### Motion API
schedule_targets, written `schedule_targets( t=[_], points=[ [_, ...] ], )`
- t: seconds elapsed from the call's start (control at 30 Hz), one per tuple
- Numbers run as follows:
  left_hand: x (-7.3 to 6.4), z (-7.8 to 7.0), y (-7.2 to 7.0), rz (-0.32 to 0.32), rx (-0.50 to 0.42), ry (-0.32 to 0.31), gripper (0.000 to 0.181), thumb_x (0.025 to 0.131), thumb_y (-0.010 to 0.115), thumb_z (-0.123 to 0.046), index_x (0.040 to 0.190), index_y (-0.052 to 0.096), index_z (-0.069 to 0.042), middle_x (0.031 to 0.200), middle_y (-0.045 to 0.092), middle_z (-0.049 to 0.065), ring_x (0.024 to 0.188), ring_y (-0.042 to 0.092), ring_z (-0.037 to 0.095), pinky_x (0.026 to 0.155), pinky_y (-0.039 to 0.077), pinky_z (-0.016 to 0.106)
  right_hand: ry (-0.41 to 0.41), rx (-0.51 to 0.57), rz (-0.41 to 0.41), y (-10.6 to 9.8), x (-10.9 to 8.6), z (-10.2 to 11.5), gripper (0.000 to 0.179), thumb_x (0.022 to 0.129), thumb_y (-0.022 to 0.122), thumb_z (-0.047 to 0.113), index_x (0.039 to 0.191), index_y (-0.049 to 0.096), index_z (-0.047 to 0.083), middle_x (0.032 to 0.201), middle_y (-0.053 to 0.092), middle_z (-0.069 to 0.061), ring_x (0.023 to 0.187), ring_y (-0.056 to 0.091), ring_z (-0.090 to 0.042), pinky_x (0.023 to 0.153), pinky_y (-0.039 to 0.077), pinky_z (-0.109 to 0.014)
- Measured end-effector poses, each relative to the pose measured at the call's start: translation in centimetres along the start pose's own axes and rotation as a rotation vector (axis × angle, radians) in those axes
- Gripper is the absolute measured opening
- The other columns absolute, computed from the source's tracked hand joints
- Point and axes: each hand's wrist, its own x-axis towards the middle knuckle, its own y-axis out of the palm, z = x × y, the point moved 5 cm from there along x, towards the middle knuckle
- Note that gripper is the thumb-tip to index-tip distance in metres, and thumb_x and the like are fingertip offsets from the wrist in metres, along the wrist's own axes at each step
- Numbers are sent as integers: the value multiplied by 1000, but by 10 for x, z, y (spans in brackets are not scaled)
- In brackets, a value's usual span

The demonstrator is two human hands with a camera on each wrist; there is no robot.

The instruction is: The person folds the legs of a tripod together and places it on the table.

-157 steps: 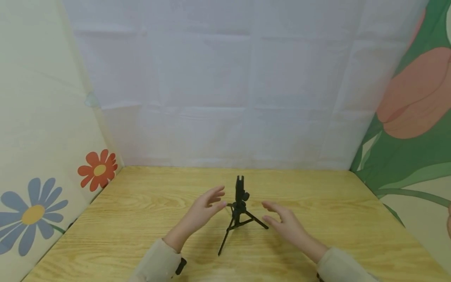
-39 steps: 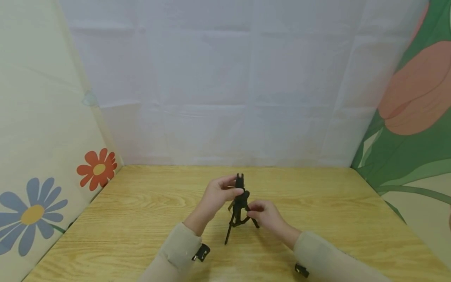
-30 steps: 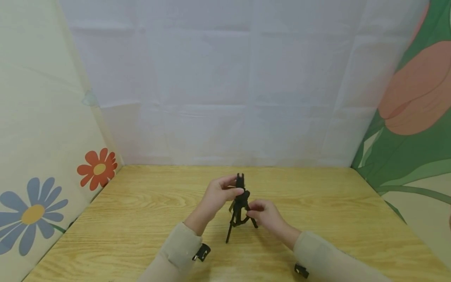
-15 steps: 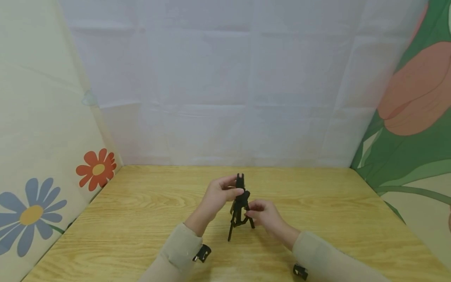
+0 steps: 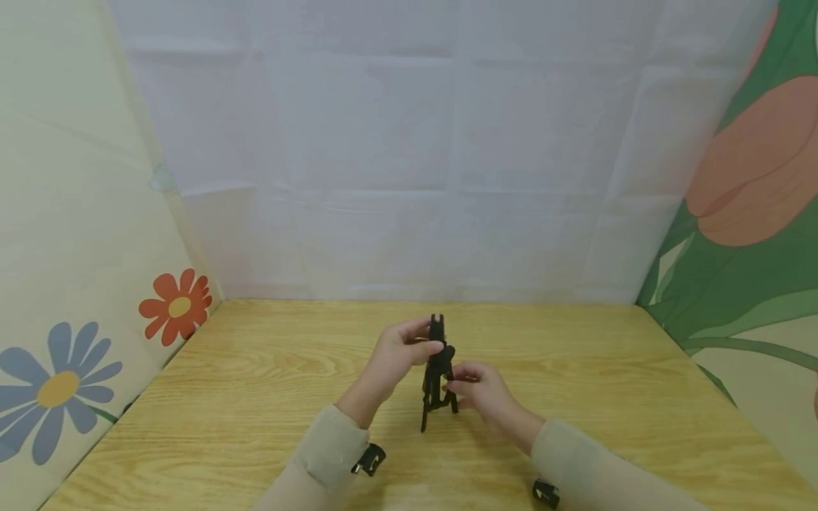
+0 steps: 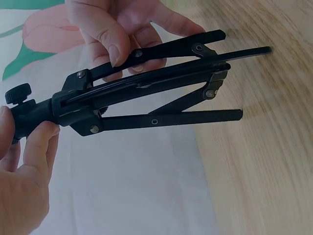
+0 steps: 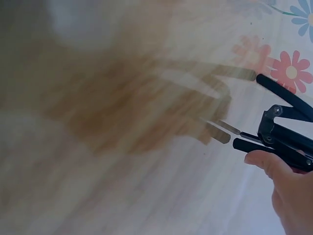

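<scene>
A small black tripod [image 5: 436, 389] stands upright near the middle of the table, its legs partly folded in. My left hand [image 5: 391, 360] grips its upper column, thumb in front, just below the forked top. On the other side, my right hand [image 5: 484, 392] pinches one leg between thumb and fingers. The left wrist view shows the hinged legs [image 6: 173, 120] and braces at a narrow angle, with a round knob [image 6: 18, 94] by the left fingers. Leg tips lie close to the tabletop in the right wrist view; whether all touch it I cannot tell.
The wood-grain table [image 5: 268, 411] runs back to a creased white cloth [image 5: 371, 156]. Flower-printed panels flank it, with a red flower [image 5: 179, 306] at left and a large pink bloom [image 5: 748, 177] at right. Each sleeve cuff carries a black clip [image 5: 369, 459].
Both hands were apart from the wide-spread tripod at first, then took hold of it. Over the last second its legs have drawn steadily inward, while the hands have hardly moved.
</scene>
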Motion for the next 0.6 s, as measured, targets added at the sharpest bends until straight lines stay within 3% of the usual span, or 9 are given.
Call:
schedule_targets(
  t=[0.3, 0.6],
  points=[
    [1, 0, 1, 3, -2, 10, 42, 93, 65, -4, 134, 58, -1, 108, 65, 13, 98, 66, 25, 86, 53, 42, 14, 49, 10, -1, 1, -1, 22, 92, 56, -5, 107, 54, -21, 97, 62, -10, 87, 59, -16, 71, 53, -34],
    [5, 2, -1, 102, 37, 38, 42, 95, 62, -6, 136, 55, 1, 116, 65, 17, 103, 63, 24, 88, 51, 39, 12, 46, 38, 0, -1, -1, 19, 92, 57, -5, 102, 54, -20, 101, 63, -13, 88, 60, -16, 72, 54, -35]
  ],
)
